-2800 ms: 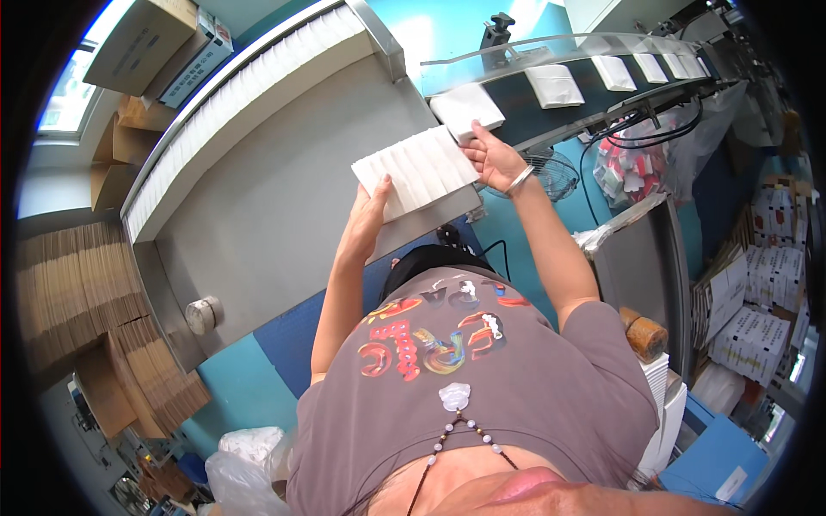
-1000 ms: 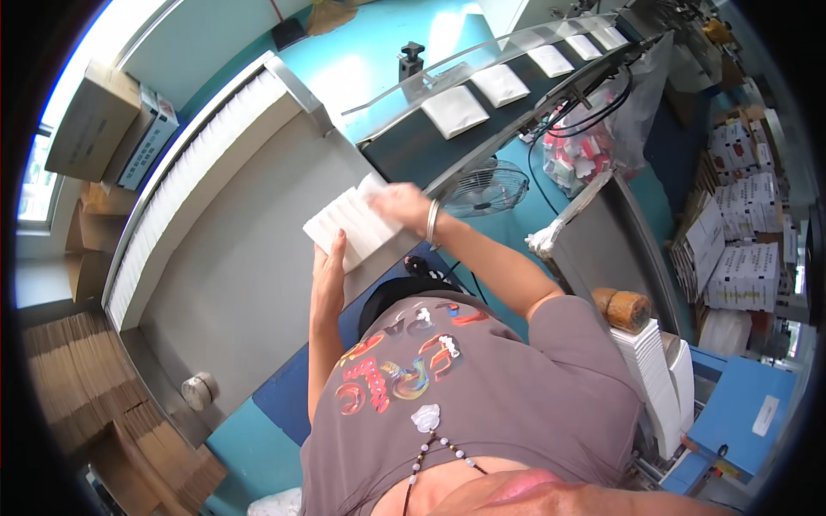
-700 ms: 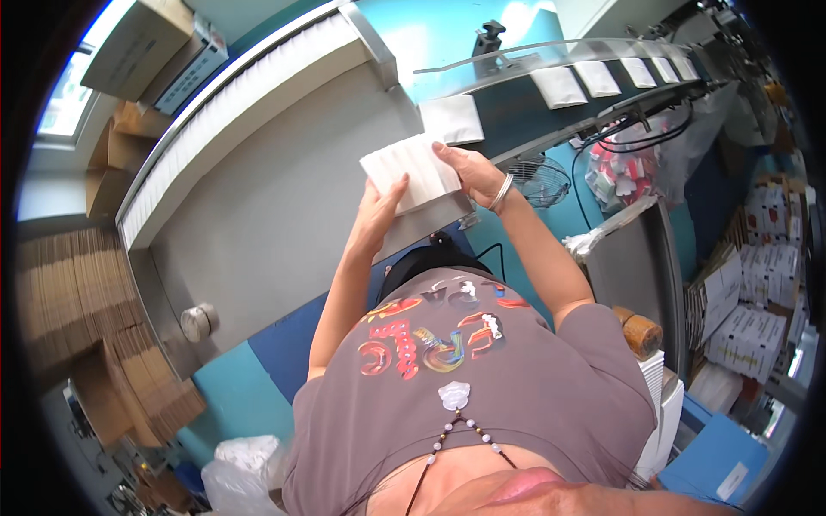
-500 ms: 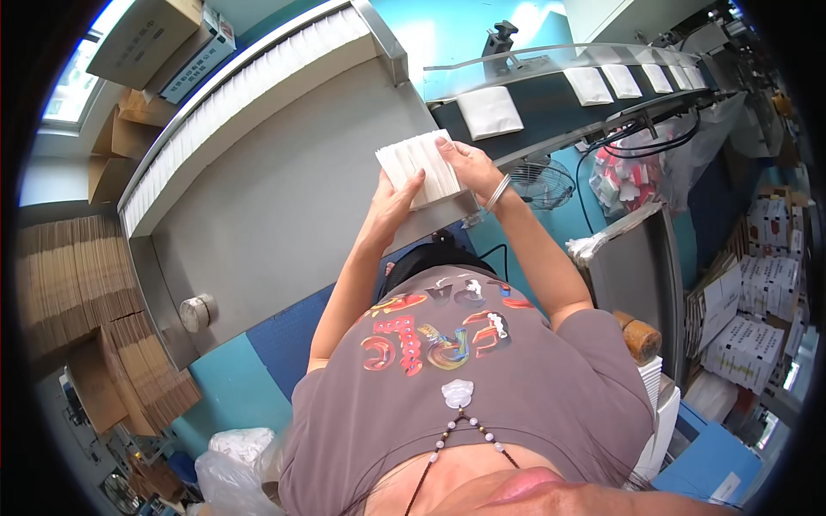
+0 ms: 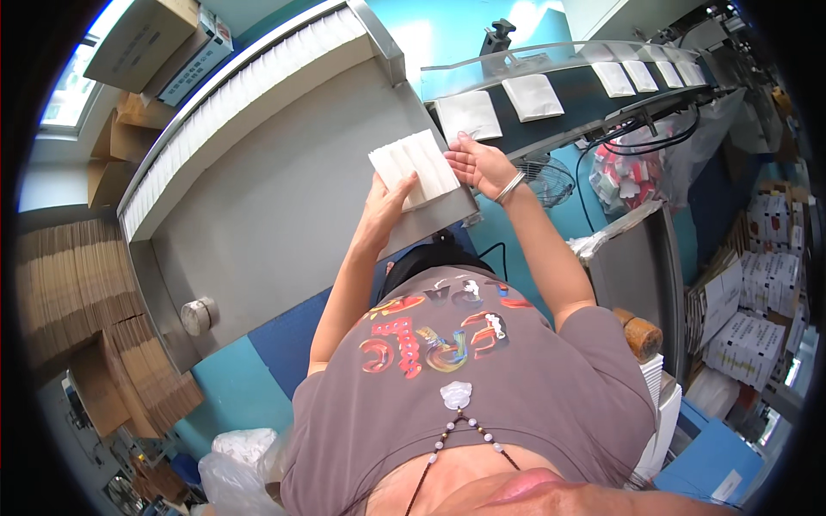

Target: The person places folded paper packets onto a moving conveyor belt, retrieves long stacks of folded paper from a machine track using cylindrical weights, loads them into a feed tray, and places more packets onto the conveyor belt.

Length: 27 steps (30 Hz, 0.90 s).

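My left hand (image 5: 389, 209) grips a stack of folded white napkins (image 5: 415, 168) near the right end of the metal table, its thumb lying across the top. Just right of the stack, my right hand (image 5: 483, 170) holds nothing that I can see, fingers stretched out and thumb apart. Its thumb tip meets or overlaps the near edge of a white napkin (image 5: 469, 116) at the left end of the dark conveyor belt (image 5: 572, 96); whether they touch, I cannot tell. Another flat napkin (image 5: 533, 97) lies farther right on the belt, with several more beyond.
A long row of upright white napkins (image 5: 284, 53) lines the far side of the metal table (image 5: 267, 181). A round roll (image 5: 199, 316) sits at its near left corner. Flat cardboard (image 5: 77, 275) is stacked at left. A fan (image 5: 548, 181) stands below the conveyor, beside a clear bag of scraps (image 5: 632, 176).
My right hand has let go of the stack and moved right toward the belt. Napkins on the belt have moved; one now lies at its left end. My left hand keeps the stack.
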Available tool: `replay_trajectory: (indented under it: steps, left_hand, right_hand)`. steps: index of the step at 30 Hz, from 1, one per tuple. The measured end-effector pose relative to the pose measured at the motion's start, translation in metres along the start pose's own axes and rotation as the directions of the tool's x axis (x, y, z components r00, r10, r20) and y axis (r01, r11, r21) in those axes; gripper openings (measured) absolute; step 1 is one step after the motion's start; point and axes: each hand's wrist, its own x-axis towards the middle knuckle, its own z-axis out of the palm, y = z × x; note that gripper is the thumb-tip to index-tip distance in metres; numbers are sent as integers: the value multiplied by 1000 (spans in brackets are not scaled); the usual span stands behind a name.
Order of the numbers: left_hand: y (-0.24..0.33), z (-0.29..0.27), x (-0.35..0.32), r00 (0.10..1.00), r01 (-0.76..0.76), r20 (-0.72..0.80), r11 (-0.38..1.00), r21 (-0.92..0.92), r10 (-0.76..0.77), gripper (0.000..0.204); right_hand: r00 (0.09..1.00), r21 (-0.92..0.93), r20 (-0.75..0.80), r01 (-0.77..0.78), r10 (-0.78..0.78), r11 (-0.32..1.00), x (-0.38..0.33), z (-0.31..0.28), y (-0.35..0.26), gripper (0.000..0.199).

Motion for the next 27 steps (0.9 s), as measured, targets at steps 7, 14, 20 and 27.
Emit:
replay_trajectory:
  steps: [7, 14, 20, 27]
  left_hand:
    - [-1, 13, 4, 999, -45, -16, 998, 36, 46, 69]
    - [3, 14, 1, 998, -62, -5, 996, 58, 62, 69]
    - [-7, 5, -2, 1000, -15, -20, 1000, -19, 15, 63]
    - [2, 3, 6, 1000, -10, -27, 1000, 29, 11, 70]
  right_hand:
    - [944, -531, 135, 326, -302, 782, -13, 46, 19, 55]
    - [928, -483, 87, 357, -362, 800, -3, 42, 23, 46]
    - [939, -882, 105, 240, -328, 406, -27, 53, 17, 38]
    - [993, 248, -109, 72, -46, 966, 14, 0, -13, 45]
